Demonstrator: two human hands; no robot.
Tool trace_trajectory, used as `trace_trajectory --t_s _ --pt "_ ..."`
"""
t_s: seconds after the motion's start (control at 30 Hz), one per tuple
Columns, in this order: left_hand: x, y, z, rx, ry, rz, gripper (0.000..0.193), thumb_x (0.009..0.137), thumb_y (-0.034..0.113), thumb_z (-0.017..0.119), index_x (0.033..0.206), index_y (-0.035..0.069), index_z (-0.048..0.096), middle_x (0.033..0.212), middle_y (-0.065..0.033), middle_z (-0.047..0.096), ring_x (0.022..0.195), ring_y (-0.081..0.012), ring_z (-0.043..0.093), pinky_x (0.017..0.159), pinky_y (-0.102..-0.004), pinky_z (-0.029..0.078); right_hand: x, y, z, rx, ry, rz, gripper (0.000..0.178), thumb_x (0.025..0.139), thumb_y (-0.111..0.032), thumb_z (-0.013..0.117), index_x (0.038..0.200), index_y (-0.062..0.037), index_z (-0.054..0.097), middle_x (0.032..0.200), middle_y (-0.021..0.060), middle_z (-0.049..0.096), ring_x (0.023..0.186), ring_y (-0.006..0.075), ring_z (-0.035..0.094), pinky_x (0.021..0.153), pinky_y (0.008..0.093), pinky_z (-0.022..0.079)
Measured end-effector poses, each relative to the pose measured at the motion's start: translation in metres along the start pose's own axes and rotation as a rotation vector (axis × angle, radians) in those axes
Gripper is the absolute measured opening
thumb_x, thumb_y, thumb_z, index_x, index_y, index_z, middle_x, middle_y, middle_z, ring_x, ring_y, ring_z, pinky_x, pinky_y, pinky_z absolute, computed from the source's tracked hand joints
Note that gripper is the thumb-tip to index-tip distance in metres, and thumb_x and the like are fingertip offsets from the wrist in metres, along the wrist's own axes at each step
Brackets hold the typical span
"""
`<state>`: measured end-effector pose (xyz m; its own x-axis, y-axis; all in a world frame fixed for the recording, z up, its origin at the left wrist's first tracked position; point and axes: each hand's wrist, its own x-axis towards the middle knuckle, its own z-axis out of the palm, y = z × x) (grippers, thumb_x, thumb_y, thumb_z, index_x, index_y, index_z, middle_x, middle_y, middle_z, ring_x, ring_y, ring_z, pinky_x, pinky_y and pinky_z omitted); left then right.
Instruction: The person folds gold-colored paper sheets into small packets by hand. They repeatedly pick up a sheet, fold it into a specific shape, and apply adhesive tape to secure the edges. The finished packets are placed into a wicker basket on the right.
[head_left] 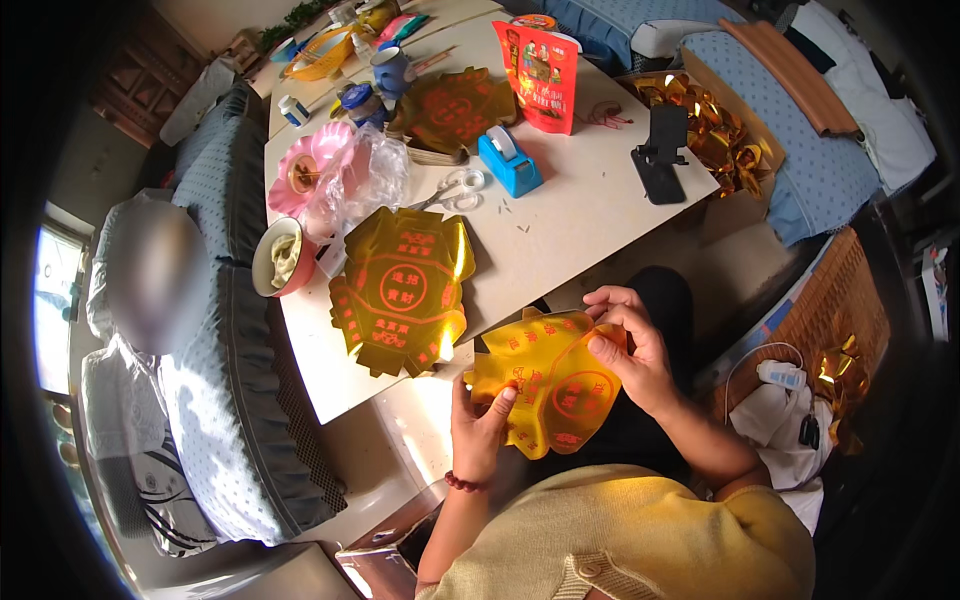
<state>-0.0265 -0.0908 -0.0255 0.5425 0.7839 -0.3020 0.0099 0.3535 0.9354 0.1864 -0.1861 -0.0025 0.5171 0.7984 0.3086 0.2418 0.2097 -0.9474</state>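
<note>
A gold foil paper sheet (548, 385) with red printed rings is bent between both hands over my lap. My left hand (478, 428) grips its lower left edge with the thumb on top. My right hand (628, 345) pinches its upper right corner, fingers curled over the fold. A stack of the same flat gold sheets (402, 290) lies on the white table (575, 215) just ahead of my left hand.
On the table are scissors (455, 188), a blue tape dispenser (509, 160), a red packet (541, 75), a black phone stand (662, 150), a pink bowl (280, 258) and a pink paper flower (318, 172). A cardboard box of folded gold pieces (712, 130) stands at the right. Another person sits at the left.
</note>
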Motion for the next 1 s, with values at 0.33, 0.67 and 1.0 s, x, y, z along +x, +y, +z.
trace_trajectory --t_s 0.33,0.67,1.0 --pt "-0.013 -0.007 -0.011 -0.595 -0.23 -0.331 0.034 0.095 0.022 0.071 0.124 0.005 0.064 0.12 -0.0067 0.069 0.109 -0.019 0.066 0.094 -0.0359 0.054 -0.007 0.001 0.003 0.152 0.008 0.026 0.015 0.096 -0.015 0.065 0.095 -0.0012 0.058 0.123 0.0102 0.054 0.108 0.0181 0.054 0.097 0.0322 0.043" --pt "-0.009 -0.011 0.009 -0.368 -0.306 -0.396 0.059 0.097 0.033 0.066 0.145 0.004 0.046 0.144 -0.0116 0.053 0.126 -0.0211 0.055 0.102 -0.038 0.047 -0.008 -0.012 0.004 0.161 0.001 -0.065 0.017 0.094 -0.015 0.067 0.091 -0.0021 0.056 0.125 0.0143 0.054 0.107 0.0213 0.055 0.096 0.0338 0.043" --pt "-0.014 0.016 0.019 0.667 -0.262 0.298 0.078 0.098 0.047 0.058 0.154 0.0 0.03 0.16 -0.0203 0.032 0.151 -0.0393 0.021 0.123 -0.0508 0.006 -0.005 -0.021 0.002 0.065 -0.025 -0.143 0.019 0.094 -0.016 0.068 0.092 -0.0022 0.055 0.127 0.0162 0.053 0.107 0.0235 0.056 0.094 0.0365 0.046"
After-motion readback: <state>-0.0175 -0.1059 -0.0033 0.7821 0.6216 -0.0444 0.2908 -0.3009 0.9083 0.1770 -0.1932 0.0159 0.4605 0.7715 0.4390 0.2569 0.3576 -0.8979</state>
